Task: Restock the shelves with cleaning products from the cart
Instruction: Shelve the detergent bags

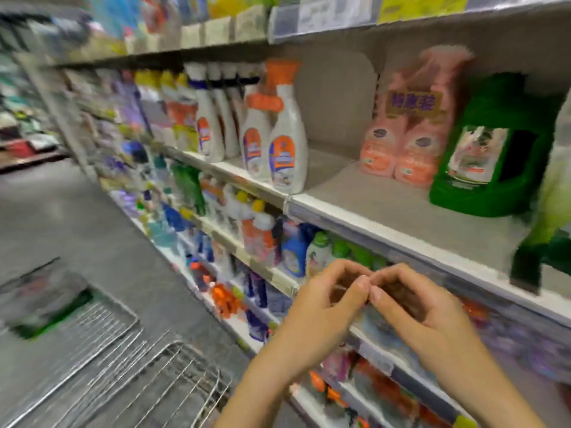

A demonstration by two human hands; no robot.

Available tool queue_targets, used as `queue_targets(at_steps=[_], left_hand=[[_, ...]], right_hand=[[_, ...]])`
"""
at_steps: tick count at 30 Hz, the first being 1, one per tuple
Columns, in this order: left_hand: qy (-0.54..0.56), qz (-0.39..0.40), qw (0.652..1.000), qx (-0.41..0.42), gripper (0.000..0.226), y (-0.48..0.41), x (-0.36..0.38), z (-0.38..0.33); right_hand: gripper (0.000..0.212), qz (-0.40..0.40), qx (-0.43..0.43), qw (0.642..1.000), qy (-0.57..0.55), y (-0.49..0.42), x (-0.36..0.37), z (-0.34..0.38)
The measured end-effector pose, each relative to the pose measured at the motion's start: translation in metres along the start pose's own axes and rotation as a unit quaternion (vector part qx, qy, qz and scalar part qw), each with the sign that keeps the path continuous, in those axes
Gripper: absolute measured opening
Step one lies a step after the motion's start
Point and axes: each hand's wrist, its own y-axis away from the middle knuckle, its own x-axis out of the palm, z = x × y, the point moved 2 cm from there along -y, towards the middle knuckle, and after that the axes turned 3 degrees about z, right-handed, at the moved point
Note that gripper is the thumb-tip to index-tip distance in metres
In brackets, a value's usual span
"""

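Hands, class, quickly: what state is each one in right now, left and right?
Left hand: closed, fingers curled, nothing visible in it.
Right hand: closed, fingers curled, nothing visible in it; fingertips meet the left's.

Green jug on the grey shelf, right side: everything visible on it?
The green jug is large, bright green and plastic-looking, with a pale front label whose print is too blurred to read. It stands upright on the grey shelf, just right of the pink twin pack; contact between them is unclear.
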Motion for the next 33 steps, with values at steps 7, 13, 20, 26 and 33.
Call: queue_targets(at_steps=[7, 13, 20, 26, 33], left_hand=[[0.021, -0.217, 0.974, -0.063, 0.012, 0.088, -0.123, 0.044], [0.033, -0.333, 0.938, -0.087, 0.008, 0.162, -0.241, 0.075], [0.026, -0.448, 0.883, -0.14, 0.01, 0.243, -0.367, 0.121], [0.05, -0.486, 0.85, -0.198, 0.015, 0.274, -0.427, 0.169], [0.077, -0.503, 0.815, -0.276, 0.031, 0.264, -0.481, 0.233]], right_hand=[[0.004, 0.161, 0.005, 0.982, -0.102, -0.031, 0.147, 0.007], [0.026, 0.273, 0.011, 0.953, -0.128, -0.062, 0.3, 0.024], [0.045, 0.347, 0.047, 0.925, -0.144, -0.087, 0.461, 0.027], [0.062, 0.367, 0.107, 0.919, -0.1, -0.105, 0.533, 0.002], [0.051, 0.353, 0.165, 0.917, -0.086, -0.162, 0.593, -0.041]])
